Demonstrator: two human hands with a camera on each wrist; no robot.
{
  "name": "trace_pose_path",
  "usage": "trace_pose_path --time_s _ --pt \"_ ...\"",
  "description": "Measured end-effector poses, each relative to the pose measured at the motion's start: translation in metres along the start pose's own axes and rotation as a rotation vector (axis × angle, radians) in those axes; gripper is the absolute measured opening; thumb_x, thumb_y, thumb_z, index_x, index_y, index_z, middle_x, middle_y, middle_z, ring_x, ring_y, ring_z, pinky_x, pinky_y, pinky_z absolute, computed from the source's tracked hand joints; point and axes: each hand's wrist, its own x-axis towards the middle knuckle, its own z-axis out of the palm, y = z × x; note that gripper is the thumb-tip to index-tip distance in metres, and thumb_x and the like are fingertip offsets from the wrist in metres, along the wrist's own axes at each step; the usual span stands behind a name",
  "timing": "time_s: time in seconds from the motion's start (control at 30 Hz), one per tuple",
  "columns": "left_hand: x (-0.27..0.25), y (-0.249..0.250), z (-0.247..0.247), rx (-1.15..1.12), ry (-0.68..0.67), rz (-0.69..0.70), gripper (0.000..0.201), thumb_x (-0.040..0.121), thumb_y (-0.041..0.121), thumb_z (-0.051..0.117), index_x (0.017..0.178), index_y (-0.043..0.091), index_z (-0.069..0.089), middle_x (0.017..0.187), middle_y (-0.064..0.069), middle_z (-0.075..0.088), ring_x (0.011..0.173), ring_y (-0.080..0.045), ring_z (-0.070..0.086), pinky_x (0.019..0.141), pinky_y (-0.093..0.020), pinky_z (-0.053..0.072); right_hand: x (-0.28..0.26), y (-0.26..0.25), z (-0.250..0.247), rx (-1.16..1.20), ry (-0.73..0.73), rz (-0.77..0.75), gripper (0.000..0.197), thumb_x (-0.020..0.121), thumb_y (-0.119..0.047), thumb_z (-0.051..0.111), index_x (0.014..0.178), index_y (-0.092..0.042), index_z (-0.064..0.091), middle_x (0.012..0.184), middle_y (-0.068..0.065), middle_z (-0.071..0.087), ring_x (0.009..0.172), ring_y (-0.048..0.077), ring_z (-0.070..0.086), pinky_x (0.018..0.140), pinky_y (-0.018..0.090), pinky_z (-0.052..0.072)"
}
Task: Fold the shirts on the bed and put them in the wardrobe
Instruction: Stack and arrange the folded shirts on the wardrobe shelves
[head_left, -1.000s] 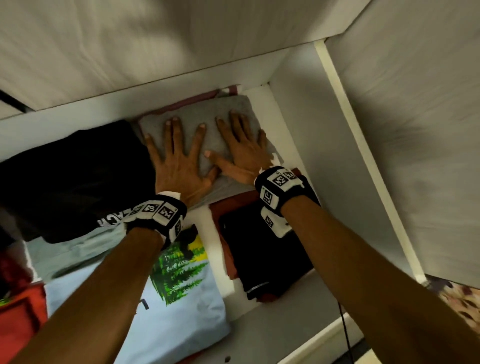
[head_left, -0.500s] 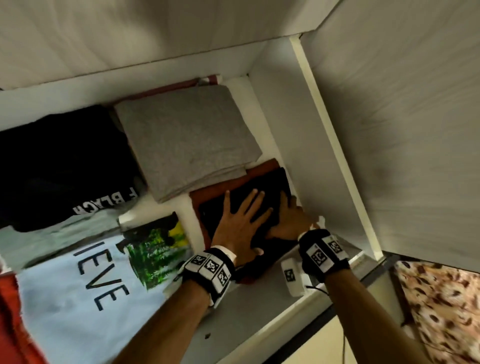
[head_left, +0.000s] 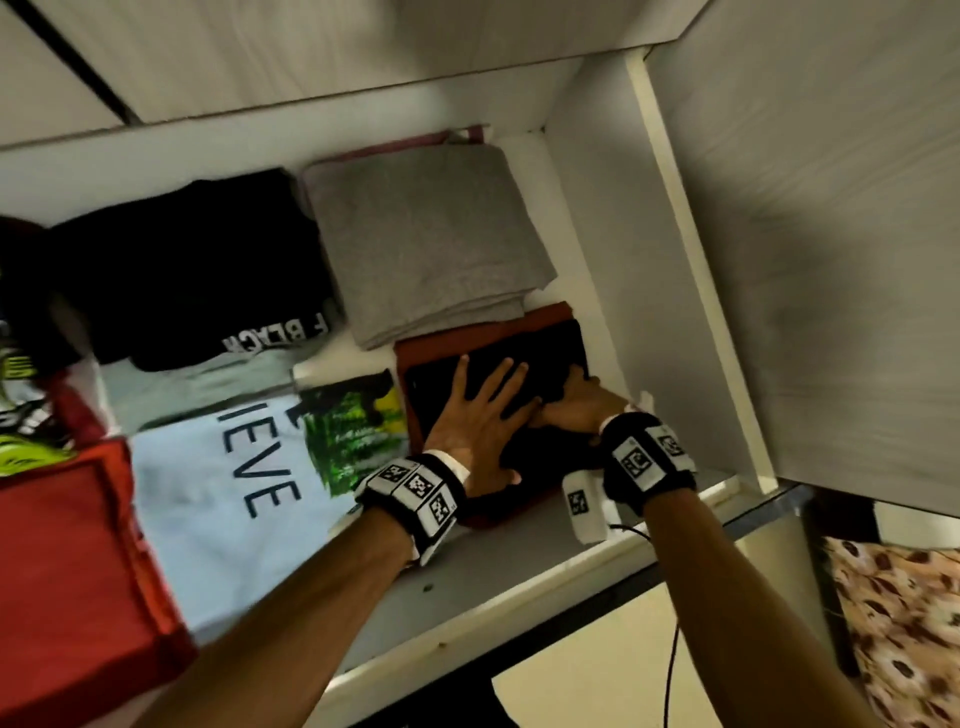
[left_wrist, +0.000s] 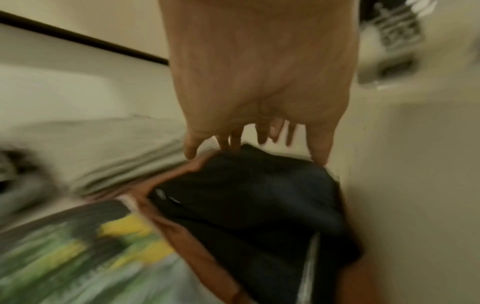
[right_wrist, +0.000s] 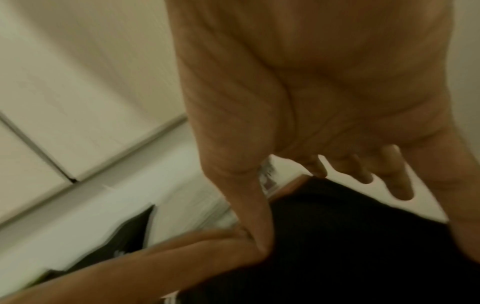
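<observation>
Both hands lie palm-down on the folded black shirt (head_left: 550, 358) at the right end of the wardrobe shelf (head_left: 498, 577). The left hand (head_left: 480, 415) has its fingers straight and spread across the cloth, pressing rather than gripping; the left wrist view shows the same fingers (left_wrist: 235, 139) reaching over the far edge of the dark fabric. The right hand (head_left: 579, 408) sits just beside it, thumb against the left hand, its fingers extended toward the back right corner of the shirt — flat on the cloth, holding nothing. The black shirt rests on a rust-red folded shirt (head_left: 441, 348), whose edge shows along the left and back. Behind that pile, touching it, is a folded grey shirt (head_left: 426, 239) lying on a reddish garment that peeks out at the back. To the left are a black shirt with white lettering (head_left: 192, 270) and, nearer the front, a pale blue shirt with a green print (head_left: 218, 499), then a red garment (head_left: 67, 561) at the far left. The white side panel (head_left: 618, 291) of the wardrobe stands just to the right of the hands, and a floral fabric (head_left: 898, 618) shows below the shelf at lower right.
</observation>
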Motion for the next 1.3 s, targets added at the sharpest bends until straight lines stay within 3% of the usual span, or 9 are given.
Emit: trace_pose_path --time_s 0.2,0.3,0.47,0.57,0.63,0.73,0.83,1.0,1.3 --pt "-0.129 0.006 -0.015 -0.539 0.359 -0.233 0.066 0.091 0.05 0.056 0.148 0.018 0.051 0.158 -0.012 0.04 0.149 -0.032 0.032 0.119 -0.055 0.028 -0.111 0.028 0.019 0.33 0.215 -0.331 0.081 0.088 -0.05 0.073 0.156 -0.03 0.033 0.145 -0.003 0.055 0.127 0.02 0.058 0.108 0.045 0.048" --pt "-0.22 0.008 0.008 -0.74 0.562 -0.499 0.042 0.087 0.042 0.057 0.121 0.019 0.067 0.122 -0.002 0.065 0.115 -0.027 0.06 0.098 -0.041 0.05 -0.182 0.048 0.056 0.515 0.279 -0.5 0.011 0.094 -0.029 0.072 0.103 -0.024 0.07 0.083 -0.004 0.074 0.074 0.01 0.068 0.07 0.038 0.052" --pt "-0.366 0.044 0.071 -0.915 0.623 -1.021 0.005 0.086 0.026 0.066 0.083 0.028 0.064 0.08 0.007 0.064 0.072 -0.021 0.063 0.065 -0.035 0.048 -0.253 0.081 0.133 0.411 0.308 -0.299 0.045 0.096 -0.046 0.066 0.06 -0.019 0.063 0.057 -0.002 0.068 0.061 0.021 0.067 0.073 0.047 0.056" --pt "-0.416 0.069 0.102 -1.07 0.643 -1.229 0.024 0.089 0.013 0.073 0.076 0.032 0.064 0.074 0.007 0.066 0.068 -0.02 0.062 0.066 -0.035 0.047 -0.259 0.09 0.17 0.662 0.124 -0.142 0.073 0.062 -0.086 0.068 0.085 -0.016 0.072 0.076 0.003 0.077 0.075 0.027 0.073 0.076 0.044 0.059" --pt "-0.435 0.084 0.116 -1.406 0.772 -1.34 0.029 0.094 0.007 0.065 0.077 0.029 0.071 0.078 -0.004 0.07 0.073 -0.03 0.062 0.069 -0.035 0.048 -0.254 0.092 0.181 0.988 0.034 -0.08 0.09 0.057 -0.077 0.082 0.114 -0.011 0.065 0.099 0.018 0.075 0.085 0.035 0.072 0.075 0.042 0.058" --pt "-0.446 0.088 0.129 -2.177 0.958 -1.316 0.025 0.107 0.012 0.045 0.107 0.011 0.07 0.099 -0.023 0.069 0.094 -0.039 0.065 0.079 -0.04 0.056 -0.262 0.082 0.17 1.319 0.018 -0.11 0.042 0.1 -0.033 0.062 0.133 -0.007 0.055 0.122 0.027 0.067 0.093 0.039 0.07 0.079 0.041 0.059" --pt "-0.451 0.072 0.127 -2.527 1.045 -1.175 0.019 0.108 0.018 0.044 0.116 0.008 0.058 0.105 -0.025 0.068 0.104 -0.04 0.065 0.082 -0.044 0.062 -0.275 0.068 0.161 1.426 -0.088 -0.121 0.025 0.106 -0.025 0.051 0.124 -0.009 0.058 0.116 0.03 0.066 0.096 0.039 0.069 0.077 0.04 0.062" --pt "-0.451 0.054 0.094 -2.59 0.98 -1.04 0.012 0.098 0.008 0.052 0.087 0.007 0.057 0.091 -0.016 0.061 0.094 -0.035 0.062 0.096 -0.045 0.052 -0.293 0.048 0.166 1.414 -0.135 -0.091 0.015 0.099 -0.016 0.055 0.092 -0.003 0.058 0.107 0.029 0.058 0.088 0.041 0.063 0.085 0.046 0.055" --pt "-0.446 0.02 0.082 -2.479 0.912 -1.188 0.013 0.087 0.006 0.048 0.075 0.009 0.049 0.078 -0.011 0.051 0.076 -0.031 0.055 0.08 -0.043 0.052 -0.297 0.021 0.168 1.433 -0.078 -0.092 0.021 0.09 -0.012 0.06 0.107 -0.001 0.059 0.102 0.027 0.064 0.089 0.043 0.066 0.074 0.043 0.058"
